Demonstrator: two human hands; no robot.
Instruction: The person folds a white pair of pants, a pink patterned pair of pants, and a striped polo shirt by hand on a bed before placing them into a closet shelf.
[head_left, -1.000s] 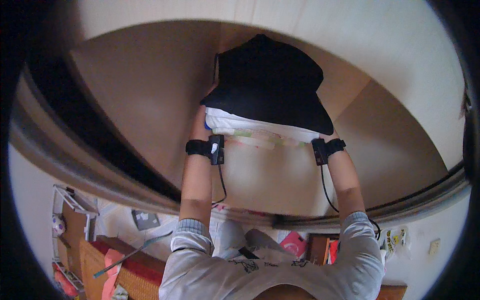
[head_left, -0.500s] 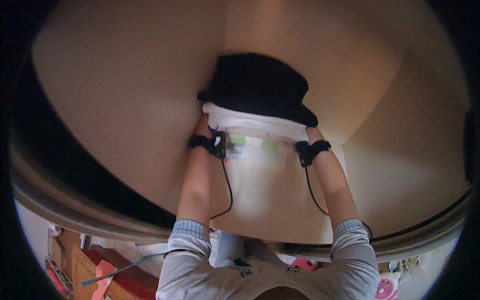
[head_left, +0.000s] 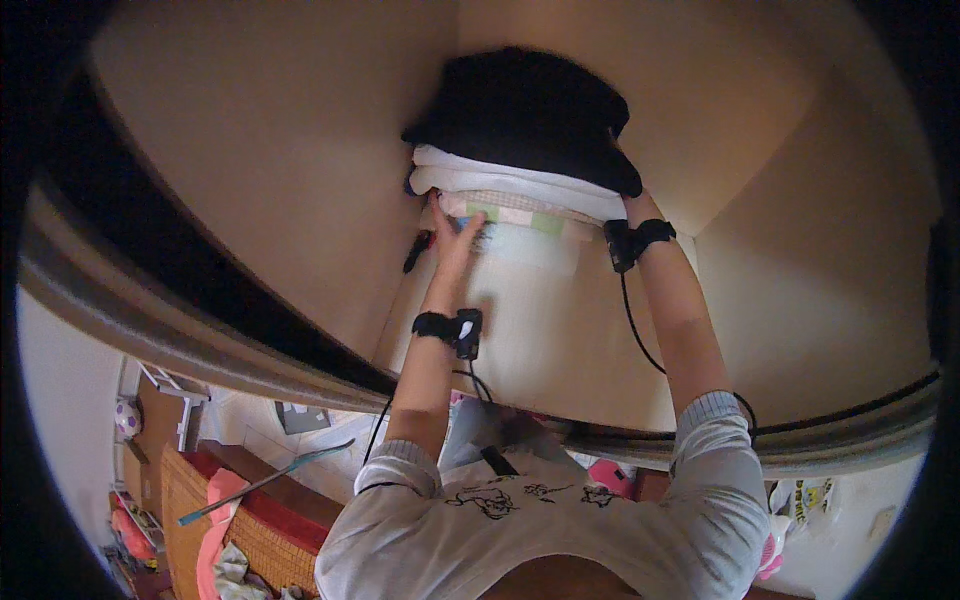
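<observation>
The stack of folded clothes (head_left: 520,165) lies above both hands, long axis left to right. The left hand (head_left: 455,235) presses flat, fingers spread, under it; the right hand (head_left: 632,205) is hidden beneath, grip unclear.

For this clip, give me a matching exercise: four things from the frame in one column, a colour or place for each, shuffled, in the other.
Things:
1. folded garment on top of the stack
2. bedding under it
3. left hand
4. right hand

Descriptions:
A. at the stack's right end, tucked under the dark cloth
B. black
C. white
D. fingers spread on the patterned front edge of the stack

Pairs: 1-B, 2-C, 3-D, 4-A
</observation>
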